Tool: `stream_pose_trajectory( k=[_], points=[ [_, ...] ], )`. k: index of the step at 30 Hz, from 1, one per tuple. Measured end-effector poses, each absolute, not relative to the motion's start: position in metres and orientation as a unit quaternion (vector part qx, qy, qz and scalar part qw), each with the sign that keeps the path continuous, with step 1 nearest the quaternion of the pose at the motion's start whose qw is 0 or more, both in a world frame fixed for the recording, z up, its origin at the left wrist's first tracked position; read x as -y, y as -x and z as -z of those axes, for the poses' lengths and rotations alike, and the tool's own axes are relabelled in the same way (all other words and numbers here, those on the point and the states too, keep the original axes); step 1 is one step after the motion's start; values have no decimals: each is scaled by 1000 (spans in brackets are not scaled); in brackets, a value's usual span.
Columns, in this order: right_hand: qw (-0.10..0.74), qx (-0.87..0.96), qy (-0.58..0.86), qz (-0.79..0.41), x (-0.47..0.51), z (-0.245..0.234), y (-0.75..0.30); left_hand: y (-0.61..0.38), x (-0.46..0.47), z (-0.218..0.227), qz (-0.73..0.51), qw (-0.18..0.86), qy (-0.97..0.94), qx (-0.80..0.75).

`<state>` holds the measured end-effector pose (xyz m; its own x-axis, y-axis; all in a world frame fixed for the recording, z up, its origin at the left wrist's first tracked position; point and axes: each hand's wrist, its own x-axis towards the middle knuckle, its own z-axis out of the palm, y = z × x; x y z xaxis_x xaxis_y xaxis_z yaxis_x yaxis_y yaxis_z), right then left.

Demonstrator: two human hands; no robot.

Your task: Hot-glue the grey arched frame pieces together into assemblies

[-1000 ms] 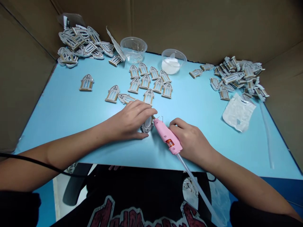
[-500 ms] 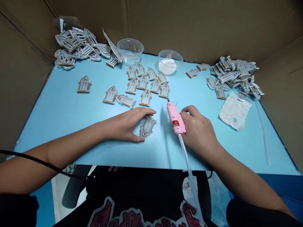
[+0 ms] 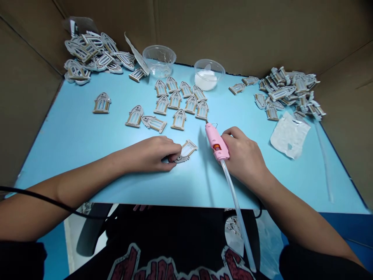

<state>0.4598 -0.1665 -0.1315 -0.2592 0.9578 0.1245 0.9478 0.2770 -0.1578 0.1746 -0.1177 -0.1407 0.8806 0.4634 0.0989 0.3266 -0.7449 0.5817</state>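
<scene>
Head view, taking the dial as centred on the small window frame (image 3: 188, 149) in use, with twelve at the far edge of the table (image 3: 140, 186): the left hand (image 3: 155, 153) comes in from nine o'clock, its fingers curled narrow, thumb and fingertips holding the frame by its arched end, while the straight base points out to one o'clock. Whether the frame is lifted or rests on the table, I cannot tell. At three o'clock the right hand (image 3: 243, 149) is wrapped around a pink glue gun (image 3: 216, 142), its nozzle aimed at eleven and a long clear glue stick (image 3: 237, 206) trailing from its back end toward five. A group of finished-looking frames (image 3: 175, 100) lies near twelve; the nozzle tip appears close to the group's nearest right one, contact unclear. Toward ten lie a sideways frame (image 3: 154, 123), an upright-turned frame (image 3: 135, 116) just beside it and a lone frame (image 3: 101, 103), with a left pile (image 3: 90, 50) beyond. One clear tub (image 3: 159, 64) stands at eleven, another tub (image 3: 218, 73) holding white material (image 3: 205, 79) at one. A right pile (image 3: 282, 93) sits at two, and a white sheet (image 3: 288, 134) at three.
</scene>
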Motion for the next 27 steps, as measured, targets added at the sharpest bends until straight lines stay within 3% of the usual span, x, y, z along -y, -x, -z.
stream_pose_trajectory(
  k=[8,15,27],
  points=[
    [110,795,595,-39,167,130,-460,-172,126,139,-128,253,-946,-154],
    [153,800,580,-7,168,131,-463,-170,110,153,-89,117,-929,-339],
    [168,808,564,2,163,140,-465,-170,112,153,-116,153,-933,-304]
  ],
)
